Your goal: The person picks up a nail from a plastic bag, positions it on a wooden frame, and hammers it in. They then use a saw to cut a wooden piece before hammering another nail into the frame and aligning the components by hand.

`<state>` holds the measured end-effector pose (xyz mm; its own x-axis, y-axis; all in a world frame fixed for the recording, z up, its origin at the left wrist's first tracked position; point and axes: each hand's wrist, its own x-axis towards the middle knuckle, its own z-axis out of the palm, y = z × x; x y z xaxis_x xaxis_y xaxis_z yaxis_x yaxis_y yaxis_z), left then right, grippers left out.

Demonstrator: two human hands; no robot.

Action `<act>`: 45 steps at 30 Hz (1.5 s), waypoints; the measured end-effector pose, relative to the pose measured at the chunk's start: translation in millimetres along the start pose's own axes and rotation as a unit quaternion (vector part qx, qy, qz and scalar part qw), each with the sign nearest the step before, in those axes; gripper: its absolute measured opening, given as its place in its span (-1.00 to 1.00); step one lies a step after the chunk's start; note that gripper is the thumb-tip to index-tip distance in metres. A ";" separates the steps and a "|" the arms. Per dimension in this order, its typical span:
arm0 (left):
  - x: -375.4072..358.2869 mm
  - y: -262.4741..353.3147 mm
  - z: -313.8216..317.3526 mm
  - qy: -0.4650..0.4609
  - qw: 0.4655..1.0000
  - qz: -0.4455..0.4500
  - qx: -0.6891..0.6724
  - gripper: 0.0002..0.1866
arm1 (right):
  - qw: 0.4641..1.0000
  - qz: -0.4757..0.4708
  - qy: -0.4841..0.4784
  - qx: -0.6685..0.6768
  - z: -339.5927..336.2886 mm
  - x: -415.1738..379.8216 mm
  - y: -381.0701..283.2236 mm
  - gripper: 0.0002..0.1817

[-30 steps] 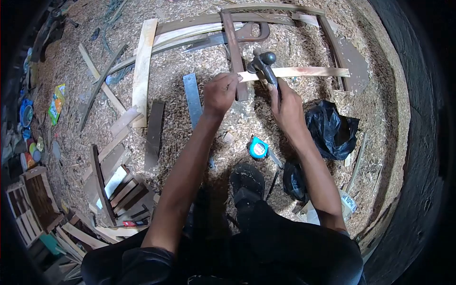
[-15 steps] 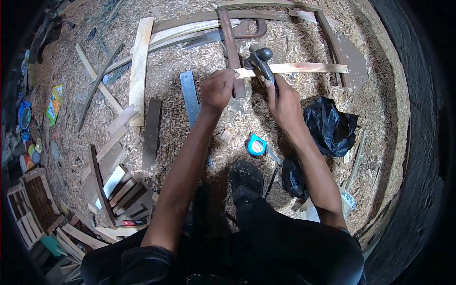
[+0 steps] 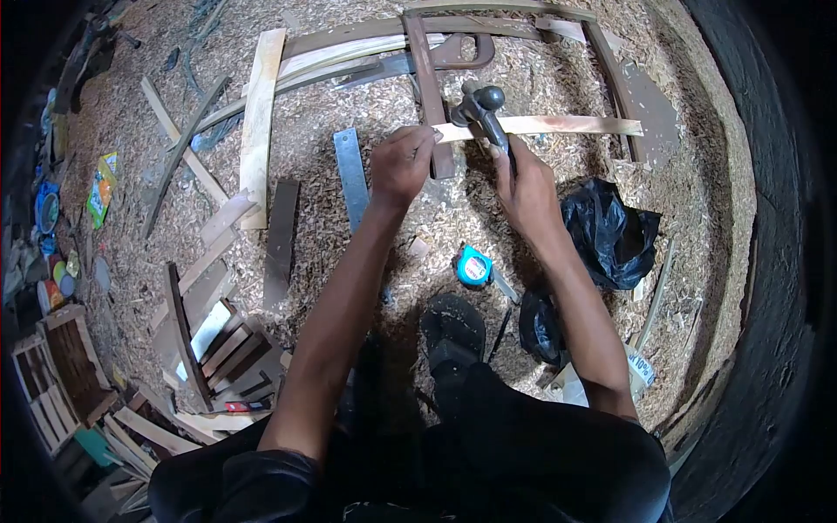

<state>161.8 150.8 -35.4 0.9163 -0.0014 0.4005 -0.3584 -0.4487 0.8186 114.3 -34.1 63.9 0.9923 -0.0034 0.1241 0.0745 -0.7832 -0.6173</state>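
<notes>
My right hand point(image 3: 527, 187) is wrapped round the handle of a ball-peen hammer point(image 3: 481, 108), whose dark head is just above a pale wooden strip point(image 3: 567, 125). That strip lies across two dark uprights of a wooden frame point(image 3: 425, 74). At the strip's left end, beside the left upright, my left hand point(image 3: 402, 164) has its fingers pinched together; whatever is between the fingertips is too small to make out.
A handsaw point(image 3: 453, 54) lies behind the frame's left upright. Near my foot are a blue tape measure point(image 3: 473, 267) and a black plastic bag point(image 3: 608, 233). A metal ruler point(image 3: 351, 179) and wood pieces point(image 3: 261, 131) lie to the left on wood shavings.
The whole view has shifted very slightly. Both hands and the hammer hold nearly the same places relative to the strip and frame.
</notes>
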 end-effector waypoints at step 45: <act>-3.6 4.9 9.9 0.075 0.995 0.039 -0.057 -0.94 | 0.993 -0.103 -0.034 -0.053 -25.7 -0.8 -44.7 -0.62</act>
<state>158.5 139.7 -36.9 0.8509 0.1038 0.5150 -0.4540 -0.3481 0.8202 107.6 -15.1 111.3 0.9617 0.2033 0.1841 0.2696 -0.8244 -0.4977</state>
